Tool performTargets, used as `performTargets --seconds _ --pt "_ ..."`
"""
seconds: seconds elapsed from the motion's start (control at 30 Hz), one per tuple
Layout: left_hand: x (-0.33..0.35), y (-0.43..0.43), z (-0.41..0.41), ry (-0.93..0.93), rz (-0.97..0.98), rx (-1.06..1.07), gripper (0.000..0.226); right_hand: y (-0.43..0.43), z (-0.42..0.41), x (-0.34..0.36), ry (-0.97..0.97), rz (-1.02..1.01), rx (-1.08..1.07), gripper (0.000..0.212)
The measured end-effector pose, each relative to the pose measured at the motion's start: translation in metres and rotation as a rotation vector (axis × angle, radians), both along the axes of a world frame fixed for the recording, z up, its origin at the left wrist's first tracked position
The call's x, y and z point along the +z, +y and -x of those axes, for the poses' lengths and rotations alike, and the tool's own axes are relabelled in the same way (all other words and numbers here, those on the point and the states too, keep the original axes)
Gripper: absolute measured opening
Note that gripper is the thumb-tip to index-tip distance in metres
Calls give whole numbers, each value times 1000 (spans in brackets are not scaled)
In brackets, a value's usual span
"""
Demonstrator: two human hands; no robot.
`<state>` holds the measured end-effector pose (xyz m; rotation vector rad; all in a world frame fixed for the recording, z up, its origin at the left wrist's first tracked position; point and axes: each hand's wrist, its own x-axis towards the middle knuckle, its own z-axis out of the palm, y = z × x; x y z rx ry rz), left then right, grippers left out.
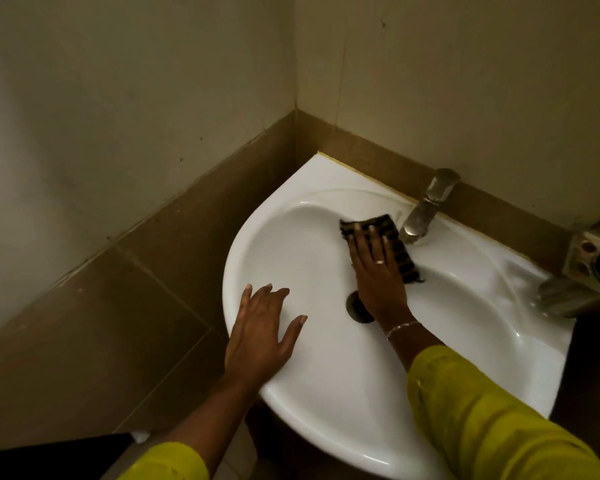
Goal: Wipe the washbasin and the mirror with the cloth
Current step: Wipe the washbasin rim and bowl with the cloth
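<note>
A white corner washbasin (343, 393) fills the middle of the head view. My right hand (378, 271) lies flat inside the bowl, pressing a dark checked cloth (394, 237) against the back wall just below the tap. The drain hole (357, 308) shows partly beside my right wrist. My left hand (260, 334) rests open on the basin's front-left rim, fingers spread, holding nothing. No mirror is in view.
A metal tap (426, 209) stands on the basin's back ledge. A metal holder (593, 268) is fixed to the wall at the right edge. Beige walls with a brown tile band close the corner behind and left of the basin.
</note>
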<state>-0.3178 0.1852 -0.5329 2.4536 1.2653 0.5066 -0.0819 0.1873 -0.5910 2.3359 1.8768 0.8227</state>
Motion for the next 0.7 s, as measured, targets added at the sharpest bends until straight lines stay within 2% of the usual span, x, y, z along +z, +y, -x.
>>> performTargets --seconds 0.17,0.33,0.43,0.53,0.6,0.67,0.7 --pt "0 0 0 -77 -15 48 65 68 34 12 294 -69 -24 53" --pt "-5 2 -1 -162 -36 82 60 124 56 31 475 -59 -52 59" --pt "-6 2 0 -203 -28 87 59 136 80 29 612 -54 46 59" --pt "-6 3 0 -250 -29 96 58 135 102 26 728 -21 251 58" --pt "-7 3 0 -272 -39 117 57 129 103 28 886 -36 385 59" --pt "-5 2 1 -290 -35 153 60 127 99 34 1022 -132 405 55" --pt "-4 2 1 -292 -39 174 61 130 98 36 1004 -176 352 52"
